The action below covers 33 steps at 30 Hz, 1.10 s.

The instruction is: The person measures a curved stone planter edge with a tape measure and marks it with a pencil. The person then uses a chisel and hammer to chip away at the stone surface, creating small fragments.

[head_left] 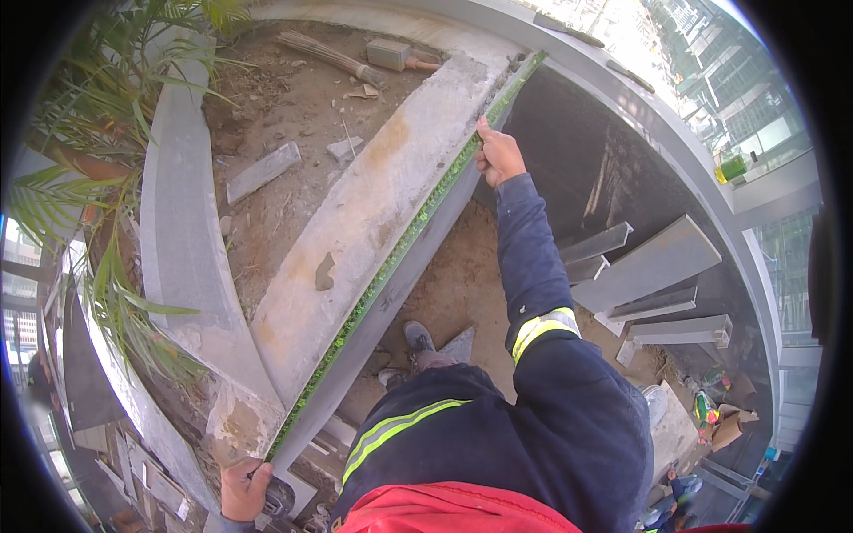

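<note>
A long, narrow green strip (391, 255) with a mottled, leafy-looking texture runs along the edge of a low concrete wall (355, 195). I cannot tell exactly what kind of strip it is. My right hand (500, 155) is closed on it toward the far end, forefinger and thumb at the edge. At the near left end, my left hand (244, 489) is closed, its thumb pressed at the strip's end. A dark rounded object (280, 496) is right beside that hand, its kind unclear. A grey panel (400, 275) lines the wall's near side.
Behind the wall, a soil bed holds a broom (329, 55), a block (388, 53) and a stone piece (264, 171). Palm fronds (107, 169) overhang the left. Grey slabs (653, 259) lean at right, near cardboard (733, 425). Another person (675, 497) is at lower right.
</note>
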Available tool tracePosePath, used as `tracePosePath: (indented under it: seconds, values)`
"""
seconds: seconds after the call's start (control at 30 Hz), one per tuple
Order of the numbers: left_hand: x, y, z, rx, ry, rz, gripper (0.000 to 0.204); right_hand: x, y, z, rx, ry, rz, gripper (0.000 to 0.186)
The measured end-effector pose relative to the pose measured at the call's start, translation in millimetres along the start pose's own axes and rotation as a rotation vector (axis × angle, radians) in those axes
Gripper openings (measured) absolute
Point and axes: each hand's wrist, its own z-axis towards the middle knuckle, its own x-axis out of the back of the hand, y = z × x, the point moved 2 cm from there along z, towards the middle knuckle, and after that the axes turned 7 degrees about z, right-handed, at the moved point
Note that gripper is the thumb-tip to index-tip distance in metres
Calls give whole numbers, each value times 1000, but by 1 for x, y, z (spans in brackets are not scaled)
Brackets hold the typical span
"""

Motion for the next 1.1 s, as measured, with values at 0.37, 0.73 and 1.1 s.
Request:
tracePosePath:
  seconds: [0.37, 0.73, 1.1]
  values:
    - [-3, 9, -4, -8, 14, -65, 22, 6, 11, -2, -49, 77, -25, 41]
    - [5, -64, -42, 160, 50, -166, 31, 0, 24, -26, 34, -60, -118, 41]
    - [-10, -195, -182, 473, 125, -218, 49, -5, 58, -91, -98, -162, -418, 45]
